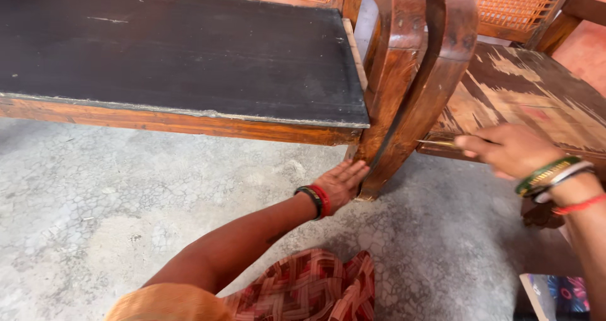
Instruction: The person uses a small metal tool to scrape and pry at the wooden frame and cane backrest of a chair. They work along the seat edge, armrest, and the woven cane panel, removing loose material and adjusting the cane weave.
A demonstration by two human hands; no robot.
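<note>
My left hand (341, 182), with red and black bangles at the wrist, lies flat with fingers together against the foot of a dark wooden bench leg (391, 87). It holds nothing. My right hand (510, 150), wearing green, white and red bangles, grips a thin yellowish rod-like tool (437, 143). The tool's tip points left at the curved leg of the neighbouring chair (442, 75). The two legs stand side by side, nearly touching. The tool's handle is hidden inside my fist.
The bench has a long black seat (189, 49) with a worn wooden front rail. The chair on the right has a peeling wooden seat (530, 94) and a cane back (514, 2). Cracked grey concrete floor (126, 201) lies below. Patterned red cloth (309, 289) covers my lap.
</note>
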